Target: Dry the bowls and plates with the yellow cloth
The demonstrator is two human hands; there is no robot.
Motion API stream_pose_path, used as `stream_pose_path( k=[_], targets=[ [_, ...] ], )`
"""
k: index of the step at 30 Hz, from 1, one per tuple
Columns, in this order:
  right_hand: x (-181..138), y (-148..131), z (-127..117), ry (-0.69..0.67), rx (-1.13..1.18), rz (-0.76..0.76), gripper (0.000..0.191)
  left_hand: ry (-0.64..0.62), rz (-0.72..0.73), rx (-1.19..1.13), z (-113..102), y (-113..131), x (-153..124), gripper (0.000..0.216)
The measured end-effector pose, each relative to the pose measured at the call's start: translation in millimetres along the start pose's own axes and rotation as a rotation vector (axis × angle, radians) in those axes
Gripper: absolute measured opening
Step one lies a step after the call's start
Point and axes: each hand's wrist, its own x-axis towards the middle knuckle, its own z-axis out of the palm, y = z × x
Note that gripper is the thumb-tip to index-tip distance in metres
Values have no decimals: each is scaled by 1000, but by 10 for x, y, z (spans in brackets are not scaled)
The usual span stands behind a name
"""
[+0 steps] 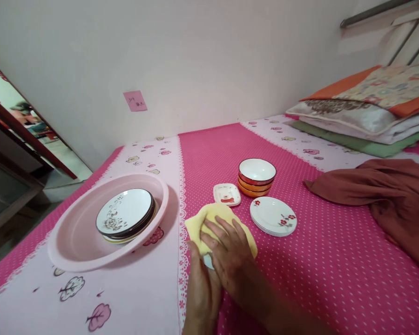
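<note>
My left hand (201,288) grips a pale dish (208,261) from below. A yellow cloth (194,224) covers most of that dish, so its shape is hidden. With bent fingers, my right hand (230,249) presses the cloth onto it. Just beyond the cloth is a small squarish white dish (226,188) with a red print. Behind and to the right stand several stacked bowls (257,174), white inside with orange and red outsides. A stack of white plates (269,211) with red flowers lies to the right of my right hand.
At left, a pink basin (70,235) holds stacked plates (127,209) with dark rims. A brown cloth (380,186) lies crumpled at right, before folded bedding (370,111). The pink patterned sheet (153,298) meets a wall bearing a pink note (135,101).
</note>
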Motion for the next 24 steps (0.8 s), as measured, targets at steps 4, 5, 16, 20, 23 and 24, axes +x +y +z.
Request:
stream_pose_path(
  k=[4,5,16,20,23,24],
  targets=[
    [85,189,5,85,53,92,49,-43,59,121,-38,-33,36,41],
    [93,240,11,101,65,112,47,-55,76,141,-45,-22,42,41],
    [-53,-61,63,-80,-1,105,38,18,288,72,52,344,72,51],
    [-125,-206,207,-241,-127,-51,25,-97,334,54,-47,588,112,54],
    [-126,-199,258,-368,-81,-58,22,-280,364,-34,-137,729,135,50],
    [-114,-175,230,-400,-27,-48,26,-367,345,-56,-168,751,143,49]
  ],
)
